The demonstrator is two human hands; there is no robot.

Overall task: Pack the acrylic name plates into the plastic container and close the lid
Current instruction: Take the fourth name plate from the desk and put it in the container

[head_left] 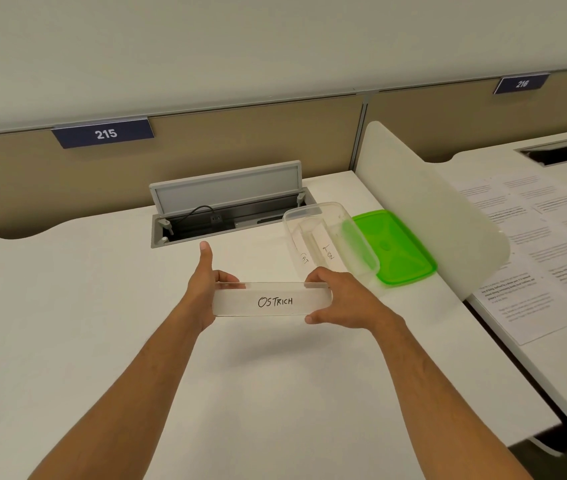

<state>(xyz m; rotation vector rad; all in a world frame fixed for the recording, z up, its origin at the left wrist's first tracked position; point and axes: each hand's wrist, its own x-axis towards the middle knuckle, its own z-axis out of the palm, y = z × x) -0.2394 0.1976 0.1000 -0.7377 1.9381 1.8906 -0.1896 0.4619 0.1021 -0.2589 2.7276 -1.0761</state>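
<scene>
Both hands hold one clear name plate [272,301] marked "OSTRICH", lifted above the table [67,306], roughly mid-table. Left hand [202,289] pinches its left end, thumb sticking up; right hand [337,299] pinches its right end, thumb under, fingers on top. Plate sits level between them. Plastic container [330,237] stands open just beyond the right hand, towards the table's far right corner, two plates already inside ("CAT", "LION"). Green lid [396,247] lies flat on the table at the container's right, against the white divider [431,209]
</scene>
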